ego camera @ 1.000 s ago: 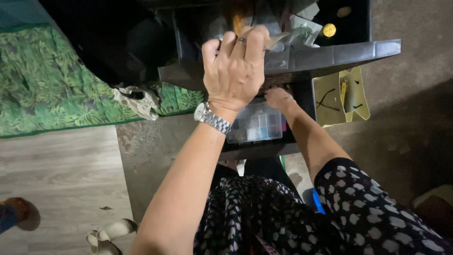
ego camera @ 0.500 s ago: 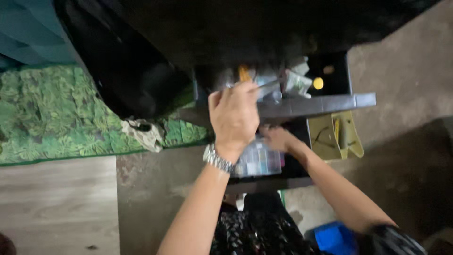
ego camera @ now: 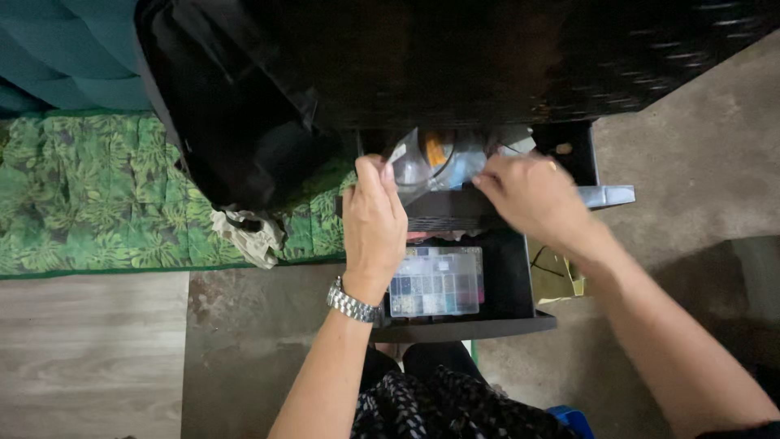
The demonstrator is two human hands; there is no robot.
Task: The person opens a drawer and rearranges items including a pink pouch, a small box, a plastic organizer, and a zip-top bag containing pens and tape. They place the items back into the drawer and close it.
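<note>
The left hand [ego camera: 374,223] pinched a clear plastic bag [ego camera: 422,167] by its corner above the upper drawer [ego camera: 455,207]. The right hand [ego camera: 532,199], fingers loosely curled, touched its other side. The bag looked light, limp and slippery, best gripped at the edges.

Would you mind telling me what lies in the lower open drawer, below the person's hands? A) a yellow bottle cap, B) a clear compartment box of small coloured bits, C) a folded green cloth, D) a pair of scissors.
B: the lower drawer holds a clear compartment box with small coloured bits in its cells, just beside the left hand, while the right hand is at the upper drawer.
</note>
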